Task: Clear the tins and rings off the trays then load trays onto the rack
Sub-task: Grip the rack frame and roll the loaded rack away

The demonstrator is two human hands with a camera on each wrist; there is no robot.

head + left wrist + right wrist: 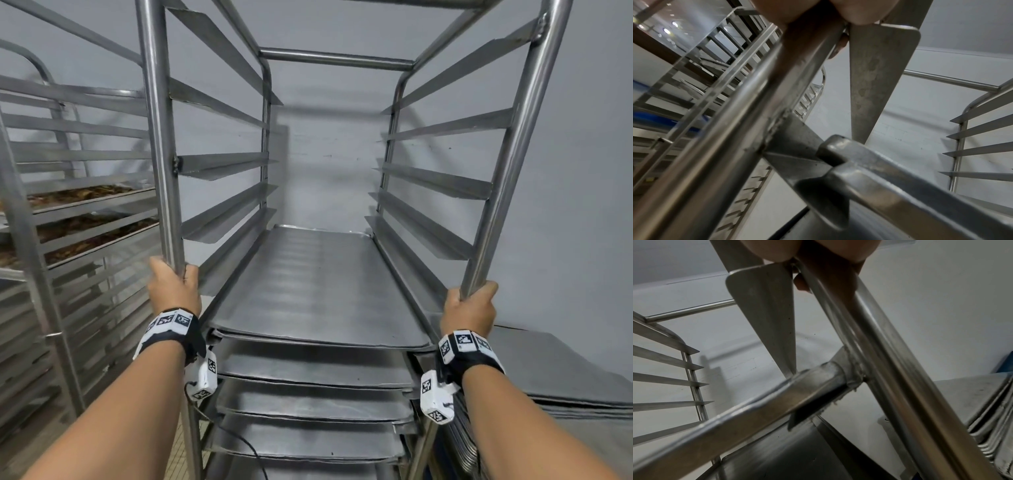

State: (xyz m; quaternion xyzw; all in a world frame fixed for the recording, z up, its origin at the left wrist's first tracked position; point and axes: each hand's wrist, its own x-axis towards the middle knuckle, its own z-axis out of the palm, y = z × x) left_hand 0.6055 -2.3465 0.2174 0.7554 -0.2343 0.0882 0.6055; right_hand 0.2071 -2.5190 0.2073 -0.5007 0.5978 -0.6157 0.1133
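Observation:
A tall steel rack [337, 60] stands in front of me against a grey wall. My left hand [174, 284] grips its front left post [156, 130], and my right hand [471, 308] grips the front right post [503, 178]. Several empty metal trays [318, 287] lie on the lower runners, the top one about level with my hands. The runners above it are bare. In the left wrist view my fingers [840, 43] curl round the post [740, 129]. In the right wrist view my fingers [800, 283] wrap the other post [890, 356].
A second rack [68, 212] stands to the left, holding trays with brown food [85, 195]. A stack of empty trays [561, 377] lies low on the right, beside the rack. Tiled floor shows at the bottom left.

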